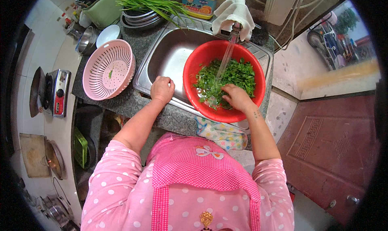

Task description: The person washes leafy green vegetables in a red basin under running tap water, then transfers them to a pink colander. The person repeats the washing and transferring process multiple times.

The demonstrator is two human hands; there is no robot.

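Note:
Water runs from a faucet (236,27) into a red plastic basin (188,93), which stands over the right part of a stainless steel sink (169,53). Chopped leafy greens (239,71) lie wet inside the basin. My right hand (238,98) reaches over the basin's near right side, its fingers apart and touching the greens; no bunch is plainly gripped. On the sink's front rim rests my left hand (162,90), fingers curled in and holding nothing I can see. Left of it, a pink plastic colander (128,81) sits on the granite counter with a few leaf scraps inside.
Long green chives (151,5) lie across stacked metal bowls (128,23) behind the sink, near a yellow jug (200,3). A white cloth (235,6) drapes the faucet. A patterned cloth (222,134) hangs at the counter's front edge. A portable gas stove (60,93) stands far left.

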